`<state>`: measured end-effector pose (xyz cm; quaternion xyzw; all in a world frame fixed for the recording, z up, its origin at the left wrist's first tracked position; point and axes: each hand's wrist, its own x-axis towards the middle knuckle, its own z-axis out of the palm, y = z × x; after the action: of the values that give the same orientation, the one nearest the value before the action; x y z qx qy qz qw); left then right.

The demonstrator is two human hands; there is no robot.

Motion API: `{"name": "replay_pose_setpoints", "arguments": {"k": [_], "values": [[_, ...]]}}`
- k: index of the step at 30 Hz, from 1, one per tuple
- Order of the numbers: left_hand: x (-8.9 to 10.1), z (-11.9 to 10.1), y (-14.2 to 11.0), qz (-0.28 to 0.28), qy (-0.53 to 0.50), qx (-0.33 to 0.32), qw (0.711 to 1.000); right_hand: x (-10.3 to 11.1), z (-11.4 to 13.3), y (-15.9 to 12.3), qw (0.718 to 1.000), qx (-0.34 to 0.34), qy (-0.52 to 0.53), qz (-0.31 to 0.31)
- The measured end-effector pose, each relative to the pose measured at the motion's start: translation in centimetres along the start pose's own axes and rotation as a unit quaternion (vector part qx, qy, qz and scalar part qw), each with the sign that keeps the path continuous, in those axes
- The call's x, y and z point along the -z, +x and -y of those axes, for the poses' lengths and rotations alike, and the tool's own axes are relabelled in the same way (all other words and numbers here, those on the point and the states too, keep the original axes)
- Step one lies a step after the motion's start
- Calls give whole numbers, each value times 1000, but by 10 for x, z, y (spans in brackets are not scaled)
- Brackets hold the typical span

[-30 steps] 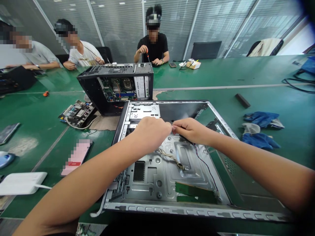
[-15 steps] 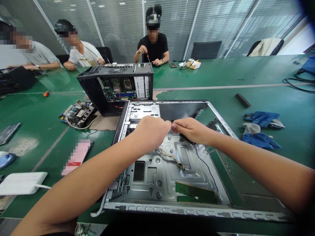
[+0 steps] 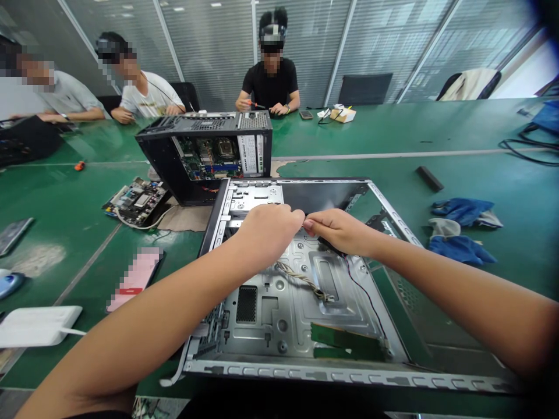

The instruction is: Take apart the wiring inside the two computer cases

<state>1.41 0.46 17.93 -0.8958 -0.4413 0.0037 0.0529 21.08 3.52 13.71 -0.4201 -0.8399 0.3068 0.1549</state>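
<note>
My left hand point(image 3: 271, 233) is closed in a fist, its fingertips meeting those of my right hand point(image 3: 338, 231), which is pinched. Whatever they grip between them is too small or hidden to make out. Both are above an open computer case point(image 3: 257, 334) lying on its side. Beneath them, a twisted bundle of pale wires point(image 3: 301, 277) rests on the metal floor of the case. A thin dark cable point(image 3: 364, 294) runs down from near my right hand. Green memory sticks point(image 3: 345, 341) lie at the near side of the case.
Behind stands a second computer case point(image 3: 157, 163) with a circuit board inside. A loose motherboard point(image 3: 142, 201) and a pink phone-like object point(image 3: 134, 279) lie to the left, blue gloves point(image 3: 463, 247) to the right. Across the table a person point(image 3: 271, 87) holds a screwdriver; two more people sit at left.
My hands stay almost in place, fingertips together. Across the table, the person's screwdriver has tilted from upright to nearly level.
</note>
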Motion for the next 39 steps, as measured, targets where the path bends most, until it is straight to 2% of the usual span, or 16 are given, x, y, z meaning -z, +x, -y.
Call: {"name": "replay_pose_setpoints", "arguments": {"k": [4,11,21,31,39], "values": [[5,-2,-1,34,9,5,999,0,1,0,1000,-8,-10,0],[8,-3,-1,52,6,-1,999,-1,0,0,1000,-9,-13,-3],[-6,1,-1,13,-22,-6,1000,-2,-4,2,1000,-13,-9,-22],[3,-2,0,11,4,19,1000,-2,0,1,1000,-17,-23,0],[0,-3,1,-2,4,36,999,-2,0,1,1000,-12,-12,-1]]}}
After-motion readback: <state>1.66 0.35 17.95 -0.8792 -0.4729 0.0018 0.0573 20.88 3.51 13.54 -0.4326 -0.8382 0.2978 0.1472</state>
